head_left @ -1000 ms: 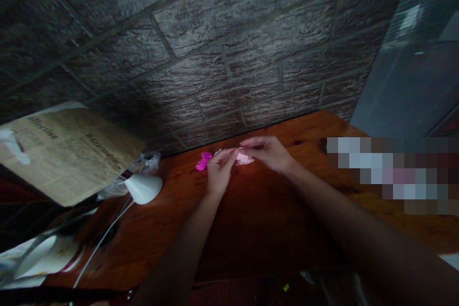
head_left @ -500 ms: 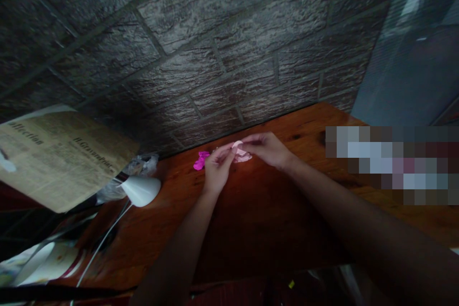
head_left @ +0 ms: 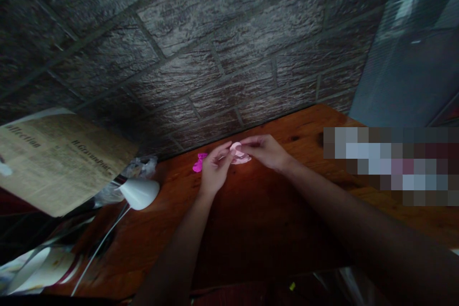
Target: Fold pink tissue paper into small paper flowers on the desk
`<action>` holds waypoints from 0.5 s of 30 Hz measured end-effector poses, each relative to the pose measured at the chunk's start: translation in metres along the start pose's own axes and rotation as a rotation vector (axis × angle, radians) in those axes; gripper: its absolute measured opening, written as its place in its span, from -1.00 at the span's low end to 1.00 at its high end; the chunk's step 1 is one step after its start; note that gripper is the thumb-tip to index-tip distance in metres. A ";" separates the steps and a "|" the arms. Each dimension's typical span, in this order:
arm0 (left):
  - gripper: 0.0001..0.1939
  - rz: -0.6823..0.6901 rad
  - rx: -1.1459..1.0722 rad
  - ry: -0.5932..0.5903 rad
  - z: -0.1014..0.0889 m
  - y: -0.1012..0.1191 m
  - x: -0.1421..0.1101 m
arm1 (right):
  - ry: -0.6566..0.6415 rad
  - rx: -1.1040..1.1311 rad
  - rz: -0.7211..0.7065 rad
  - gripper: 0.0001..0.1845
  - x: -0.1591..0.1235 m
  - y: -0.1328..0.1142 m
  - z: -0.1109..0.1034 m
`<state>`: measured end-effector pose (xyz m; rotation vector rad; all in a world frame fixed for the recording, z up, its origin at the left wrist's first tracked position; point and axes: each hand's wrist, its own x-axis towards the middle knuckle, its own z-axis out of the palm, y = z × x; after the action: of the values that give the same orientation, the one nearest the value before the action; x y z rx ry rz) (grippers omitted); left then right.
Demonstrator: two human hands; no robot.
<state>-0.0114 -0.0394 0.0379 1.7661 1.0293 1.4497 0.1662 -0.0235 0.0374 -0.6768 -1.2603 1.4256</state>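
Observation:
Between my two hands is a small pale pink piece (head_left: 235, 148), thin and petal-like, perhaps paper; its exact kind is too small to make out. My left hand (head_left: 216, 168) pinches its left side between thumb and fingers. From the right, the fingertips of my right hand (head_left: 266, 149) close on its other edge. More pale pink pieces (head_left: 242, 159) lie on the wooden table just under it. Left of my left hand, a crumpled bright magenta piece (head_left: 199, 163) rests on the table, partly hidden by that hand.
At the left, a white cone-shaped object (head_left: 140, 193) with a cable sits near clear plastic wrapping (head_left: 143, 166). A printed brown paper bag (head_left: 60, 162) stands further left, above a white cup-like container (head_left: 45, 270). A stone-patterned wall (head_left: 201, 24) borders the wooden table (head_left: 172, 181).
The pale pink piece has turned slightly between my fingers, and my left hand has shifted a little left and down. The view has also moved slightly.

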 end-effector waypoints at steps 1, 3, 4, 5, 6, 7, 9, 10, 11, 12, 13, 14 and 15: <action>-0.59 0.008 0.001 -0.022 -0.001 0.001 0.000 | 0.014 0.001 0.006 -0.76 0.000 0.000 0.000; -0.62 0.021 0.008 -0.067 -0.002 0.002 0.000 | 0.042 0.005 0.017 -0.76 0.000 0.000 -0.001; -0.65 0.029 0.016 -0.086 -0.003 0.003 0.000 | 0.052 0.009 0.021 -0.76 0.000 0.000 -0.002; -0.69 0.041 0.030 -0.098 -0.004 0.003 0.000 | 0.054 0.014 0.026 -0.77 0.000 0.000 -0.002; -0.72 0.057 0.050 -0.103 -0.005 0.004 0.000 | 0.049 0.019 0.029 -0.77 0.000 0.000 -0.002; -0.74 0.075 0.073 -0.103 -0.006 0.004 0.000 | 0.041 0.023 0.031 -0.77 0.000 0.000 -0.003; -0.77 0.117 0.122 -0.098 -0.008 0.004 0.001 | 0.017 0.019 0.037 -0.78 0.000 0.000 -0.003; -0.78 0.137 0.145 -0.098 -0.009 0.004 0.001 | 0.009 0.013 0.039 -0.79 0.000 0.001 -0.003; -0.79 0.159 0.165 -0.099 -0.010 0.004 0.002 | 0.004 0.005 0.041 -0.79 0.000 0.001 -0.003; -0.79 0.180 0.180 -0.103 -0.011 0.003 0.002 | 0.004 -0.001 0.042 -0.80 0.000 0.002 -0.003; -0.79 0.199 0.191 -0.109 -0.011 0.002 0.002 | 0.005 -0.005 0.045 -0.80 0.000 0.002 -0.003; -0.78 0.216 0.199 -0.117 -0.012 0.001 0.003 | 0.004 -0.008 0.050 -0.79 0.000 0.002 -0.003; -0.78 0.233 0.202 -0.124 -0.013 0.000 0.003 | 0.004 -0.008 0.056 -0.79 0.000 0.002 -0.003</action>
<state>-0.0235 -0.0370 0.0416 2.1535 0.9586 1.3900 0.1679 -0.0221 0.0346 -0.7255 -1.2535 1.4648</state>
